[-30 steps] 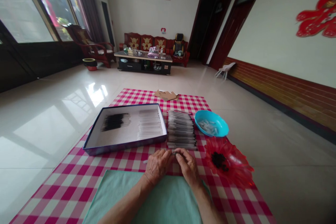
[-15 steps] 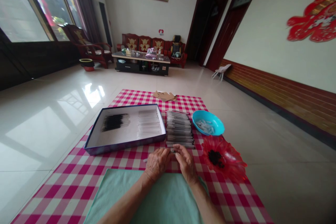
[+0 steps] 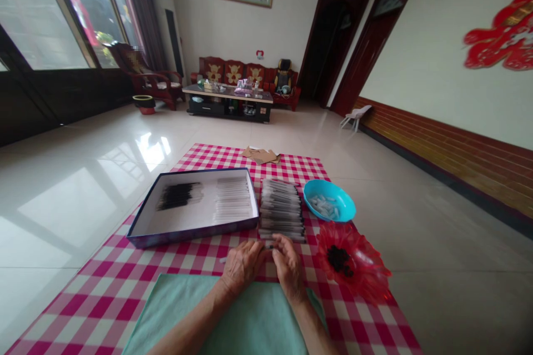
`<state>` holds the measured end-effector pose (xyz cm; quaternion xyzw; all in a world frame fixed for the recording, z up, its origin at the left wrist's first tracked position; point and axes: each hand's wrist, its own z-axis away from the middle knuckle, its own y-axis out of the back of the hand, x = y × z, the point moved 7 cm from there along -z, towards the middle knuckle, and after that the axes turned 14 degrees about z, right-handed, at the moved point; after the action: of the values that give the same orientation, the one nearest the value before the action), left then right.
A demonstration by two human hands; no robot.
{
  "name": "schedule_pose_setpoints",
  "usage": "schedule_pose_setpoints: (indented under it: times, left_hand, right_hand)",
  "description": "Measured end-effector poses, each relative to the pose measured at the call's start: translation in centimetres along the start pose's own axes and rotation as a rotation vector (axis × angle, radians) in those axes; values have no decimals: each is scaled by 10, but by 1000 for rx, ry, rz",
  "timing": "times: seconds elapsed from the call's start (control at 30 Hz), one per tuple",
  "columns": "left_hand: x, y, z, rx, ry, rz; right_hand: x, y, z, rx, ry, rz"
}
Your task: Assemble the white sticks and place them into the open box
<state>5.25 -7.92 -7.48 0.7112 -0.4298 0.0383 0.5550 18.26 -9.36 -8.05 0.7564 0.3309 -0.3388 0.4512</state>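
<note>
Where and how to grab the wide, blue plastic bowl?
I'd pinch the wide, blue plastic bowl by its far-right rim, from above: it's raised and unobstructed there, while slim, translucent plastic pens crowd its left and a red, flower-shaped plastic dish its near side.

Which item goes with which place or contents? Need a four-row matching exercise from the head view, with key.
1. row of pen-like sticks
2. blue bowl
3. red bowl
4. green cloth

A. holds small black pieces
B. lies under the forearms
C. between the shallow box and the blue bowl
D. holds whitish pieces

Pairs: 1-C, 2-D, 3-A, 4-B
</note>
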Motion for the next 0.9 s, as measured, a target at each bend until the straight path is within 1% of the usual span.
schedule_pose_setpoints:
  times: [0.17, 0.33, 0.57, 0.67, 0.77, 0.83, 0.9]
  left_hand:
    - [1, -3, 0, -29, -17, -23]
    - [1, -4, 0, -41, -18, -19]
    - [2, -3, 1, -16, -45, 12]
    - [0, -5, 1, -11, -49, 18]
    - [-3, -7, 2, -8, -47, 32]
    - [-3, -8, 2, -8, -49, 39]
    - [-4, -8, 2, -9, -46, 48]
  right_hand:
    - [3, -1, -2, 45, 7, 33]
    - [0, 1, -1, 17, 52, 14]
    - [4, 2, -1, 86, 11, 33]
    - [1, 4, -1, 70, 20, 36]
    - [-2, 6, 0, 27, 18, 16]
    - [-1, 5, 1, 2, -11, -1]
    - [2, 5, 2, 5, -47, 15]
